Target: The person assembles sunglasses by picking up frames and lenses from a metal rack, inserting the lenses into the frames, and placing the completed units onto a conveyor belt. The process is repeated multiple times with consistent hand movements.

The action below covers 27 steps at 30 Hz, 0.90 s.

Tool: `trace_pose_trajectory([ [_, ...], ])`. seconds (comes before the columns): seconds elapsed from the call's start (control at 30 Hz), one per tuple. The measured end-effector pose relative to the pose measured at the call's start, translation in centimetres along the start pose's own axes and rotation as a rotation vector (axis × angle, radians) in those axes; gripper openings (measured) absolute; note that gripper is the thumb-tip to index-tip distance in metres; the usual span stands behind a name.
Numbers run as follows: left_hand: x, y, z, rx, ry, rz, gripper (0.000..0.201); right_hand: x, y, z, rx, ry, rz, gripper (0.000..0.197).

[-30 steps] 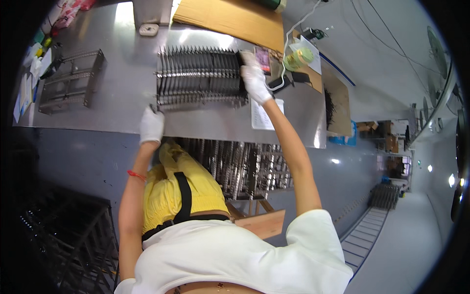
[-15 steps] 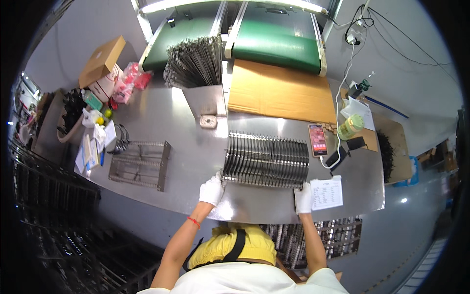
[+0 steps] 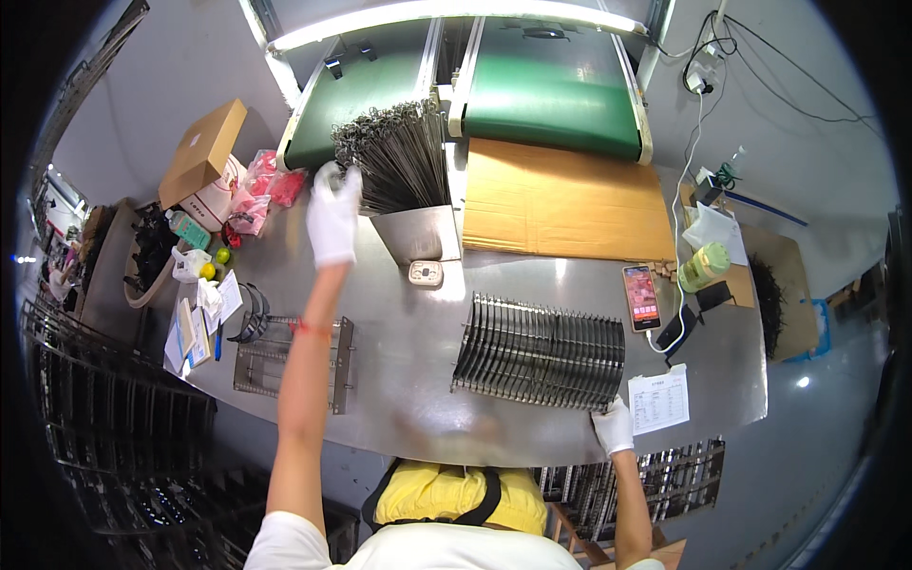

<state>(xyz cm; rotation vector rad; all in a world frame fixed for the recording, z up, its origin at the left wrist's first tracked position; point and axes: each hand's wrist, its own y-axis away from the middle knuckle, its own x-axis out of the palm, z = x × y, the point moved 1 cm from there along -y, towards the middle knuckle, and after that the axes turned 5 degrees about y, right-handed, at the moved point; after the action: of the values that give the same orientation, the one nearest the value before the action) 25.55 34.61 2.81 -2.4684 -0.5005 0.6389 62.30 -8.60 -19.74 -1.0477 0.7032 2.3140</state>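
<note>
A metal rack (image 3: 540, 351) packed with rows of dark, curved metal strips lies at the middle right of the steel table. My right hand (image 3: 614, 427), in a white glove, is closed on its near right corner. My left hand (image 3: 332, 217), also gloved, is stretched far forward beside a bundle of thin metal rods (image 3: 399, 152). Its fingers are apart and bent, and I see nothing held in them. The rods lean upright in a sheet-metal holder (image 3: 418, 236). Under my left forearm is a mostly bare metal rack frame (image 3: 340, 366).
Flat cardboard (image 3: 570, 199) lies before a green conveyor belt (image 3: 551, 95). Near the right edge are a phone (image 3: 641, 296) with a white cable, a green-lidded bottle (image 3: 705, 264) and a paper sheet (image 3: 659, 401). A small white device (image 3: 426, 274) sits by the rod holder.
My left hand has let go of the strip-filled rack and swung forward to the rods. My right hand stays at the rack's near right corner. The whole view has shifted slightly.
</note>
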Motion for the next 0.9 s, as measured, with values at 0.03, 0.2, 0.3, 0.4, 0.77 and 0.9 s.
trace_pose_trajectory([
  [0.03,0.6,-2.5,0.1,0.066,-0.052,0.002,0.052,0.0,0.8,-0.2,-0.007,0.006,-0.031,0.03],
  [0.2,1.9,-5.4,0.8,0.419,-0.34,0.208,0.02,-0.2,4.9,-0.3,0.033,0.114,0.013,0.056],
  [0.3,0.6,-5.0,0.3,0.503,-0.481,0.117,0.018,-1.8,7.0,0.0,-0.161,0.32,-0.022,0.047],
  [0.4,0.4,-5.6,0.7,0.35,-0.407,0.131,0.015,-3.7,8.5,0.3,-0.37,0.675,0.094,0.034],
  [0.77,-8.3,-8.3,-6.3,0.375,-0.084,0.195,0.013,-11.0,5.9,5.7,-0.296,0.45,0.04,0.028],
  [0.9,-13.1,-5.7,-10.4,0.124,1.305,-0.268,0.014,-15.8,5.2,8.7,-0.399,0.163,-0.135,0.028],
])
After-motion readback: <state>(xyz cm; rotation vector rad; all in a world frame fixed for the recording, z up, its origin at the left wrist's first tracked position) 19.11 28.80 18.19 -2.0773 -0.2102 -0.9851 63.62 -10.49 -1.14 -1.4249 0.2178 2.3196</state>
